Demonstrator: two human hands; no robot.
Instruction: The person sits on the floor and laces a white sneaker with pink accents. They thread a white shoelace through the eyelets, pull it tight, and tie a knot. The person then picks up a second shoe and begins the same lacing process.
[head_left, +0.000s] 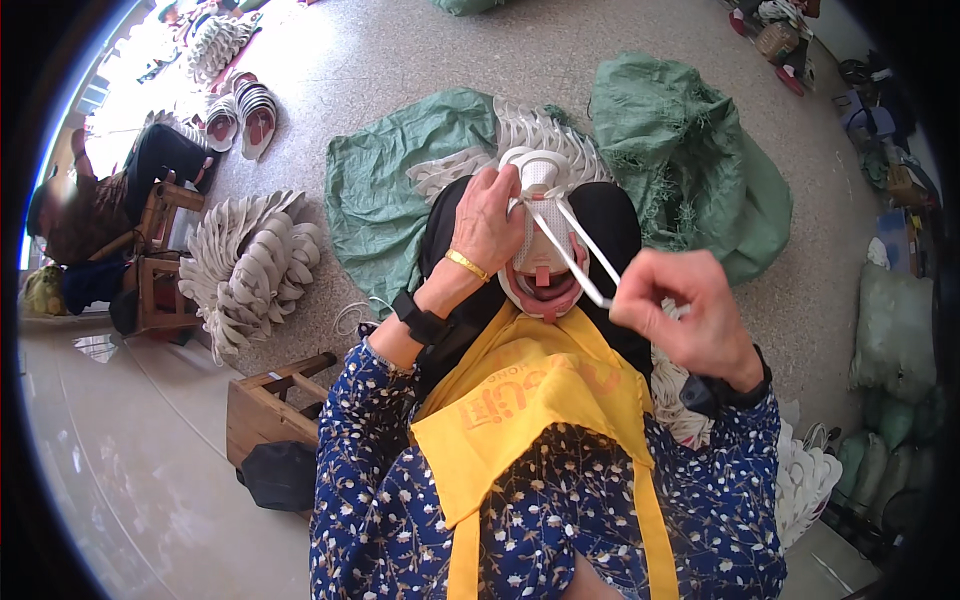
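A white mesh shoe upper (545, 228) with a pinkish-red lining lies across my lap, its opening toward me. My left hand (487, 228) is closed at the upper's left edge by the lace holes, the fingertips partly hidden. White shoelace (597, 297) runs in two taut strands from the upper toward the right. Its near end is pinched between thumb and fingers of my right hand (685, 308), held out to the right above my knee. A yellow apron (530, 395) covers my lap below the upper.
Stacked white shoe uppers (250, 265) lie on the floor at left; more uppers (540, 130) rest on green sacking ahead. A bulky green sack (690, 170) sits at front right. Beside me at left stands a wooden stool (262, 410). Another person (100, 205) sits far left.
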